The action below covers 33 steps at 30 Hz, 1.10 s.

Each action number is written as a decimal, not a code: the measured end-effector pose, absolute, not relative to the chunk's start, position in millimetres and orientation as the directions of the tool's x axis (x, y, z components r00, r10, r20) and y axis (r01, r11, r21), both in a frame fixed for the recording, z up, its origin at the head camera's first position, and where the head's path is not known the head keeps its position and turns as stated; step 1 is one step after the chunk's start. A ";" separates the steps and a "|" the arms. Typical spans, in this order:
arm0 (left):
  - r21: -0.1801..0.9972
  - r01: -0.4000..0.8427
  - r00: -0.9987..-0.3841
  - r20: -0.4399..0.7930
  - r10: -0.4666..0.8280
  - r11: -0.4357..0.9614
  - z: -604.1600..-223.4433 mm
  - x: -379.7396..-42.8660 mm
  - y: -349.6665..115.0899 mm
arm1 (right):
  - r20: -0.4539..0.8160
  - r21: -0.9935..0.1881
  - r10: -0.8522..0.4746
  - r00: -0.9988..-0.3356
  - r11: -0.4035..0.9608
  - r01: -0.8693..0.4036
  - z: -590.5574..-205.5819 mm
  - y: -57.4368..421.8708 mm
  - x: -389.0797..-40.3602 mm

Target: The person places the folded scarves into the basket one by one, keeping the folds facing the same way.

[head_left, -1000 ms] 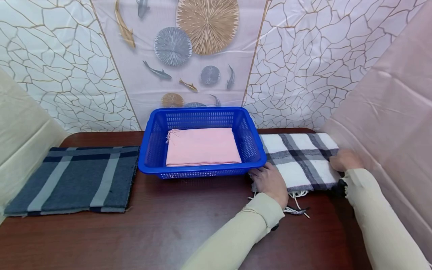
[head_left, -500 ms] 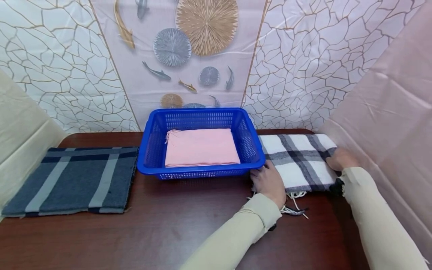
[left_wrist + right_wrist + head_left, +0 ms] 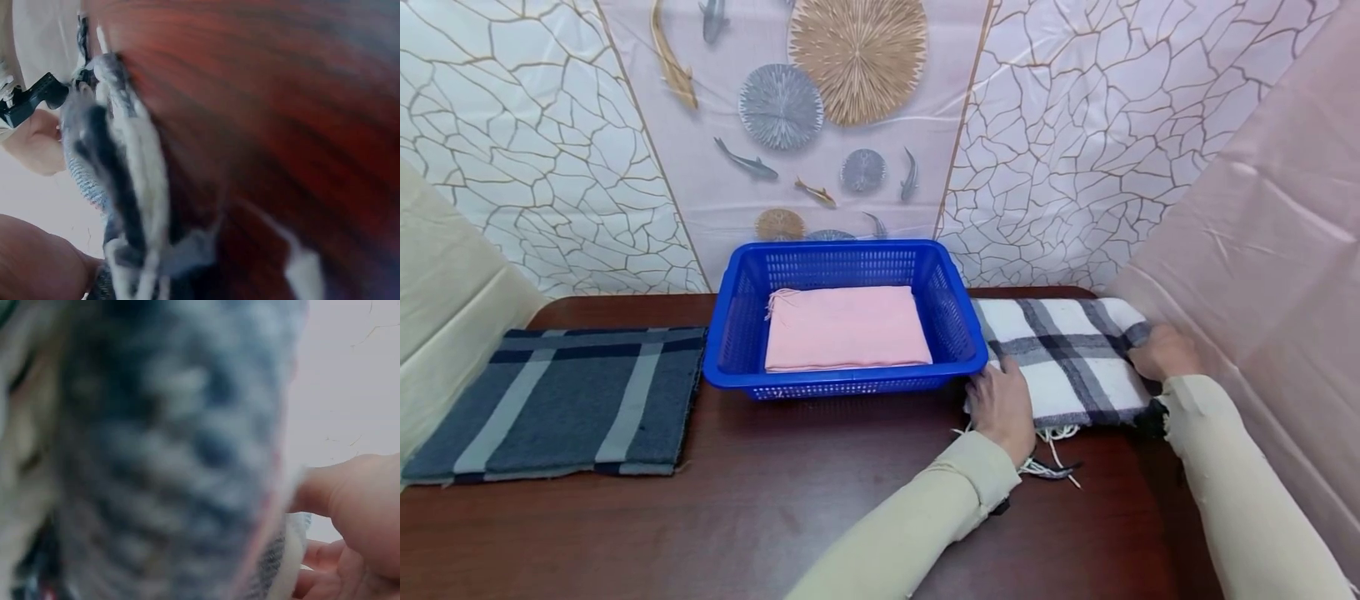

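Observation:
A folded black-and-white plaid scarf [image 3: 1067, 358] with a fringe lies at the right of the table. My left hand [image 3: 1002, 408] grips its left edge, just below the basket's right front corner; the fingertips are partly hidden. On the far side, my right hand [image 3: 1167, 354] pinches the right edge, which is slightly raised. In the right wrist view, the thumb [image 3: 319, 490] lies above the blurred scarf [image 3: 175, 450] and the fingers reach under it. Loose fringe strands [image 3: 134, 150] hang close to the left wrist camera.
A blue plastic basket [image 3: 846, 377] stands at the middle back, holding a folded pink scarf [image 3: 850, 327]. At the left lies a folded dark grey-blue plaid scarf [image 3: 572, 404]. A draped cloth wall [image 3: 1247, 275] rises close beside my right hand. The brown table [image 3: 760, 500] reaches forward.
My left hand has shifted slightly along the scarf's left edge, away from me. At my right hand, the scarf's edge has come up a little. The basket and other scarves stay put.

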<state>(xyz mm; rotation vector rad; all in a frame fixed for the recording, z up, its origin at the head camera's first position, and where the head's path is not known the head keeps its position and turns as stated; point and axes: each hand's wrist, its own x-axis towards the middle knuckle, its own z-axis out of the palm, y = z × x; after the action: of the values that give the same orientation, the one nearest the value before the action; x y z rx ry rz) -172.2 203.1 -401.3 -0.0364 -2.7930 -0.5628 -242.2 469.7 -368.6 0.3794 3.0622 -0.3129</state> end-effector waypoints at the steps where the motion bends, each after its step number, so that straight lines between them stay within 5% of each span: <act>1: 0.365 0.090 -0.952 0.305 -0.028 0.927 -401.6 -171.7 203.0 | -0.054 -0.192 0.240 -0.969 0.950 0.246 -367.3 469.3 -241.3; 20: 0.254 0.253 -0.899 0.419 0.130 0.933 -385.8 -171.8 203.4 | -0.003 -0.297 0.304 -0.953 0.910 0.291 -336.2 453.3 -227.0; 33: 0.359 0.354 -0.874 0.455 0.169 0.864 -367.4 -171.7 204.3 | 0.076 -0.334 0.321 -0.944 0.900 0.279 -307.5 439.0 -217.7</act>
<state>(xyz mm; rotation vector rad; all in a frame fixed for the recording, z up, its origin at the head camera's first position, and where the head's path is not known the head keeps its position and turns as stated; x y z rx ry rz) -171.7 204.3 -367.4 -0.3857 -2.6223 -0.6151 -217.7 439.0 -307.5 0.5054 3.1879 -0.5297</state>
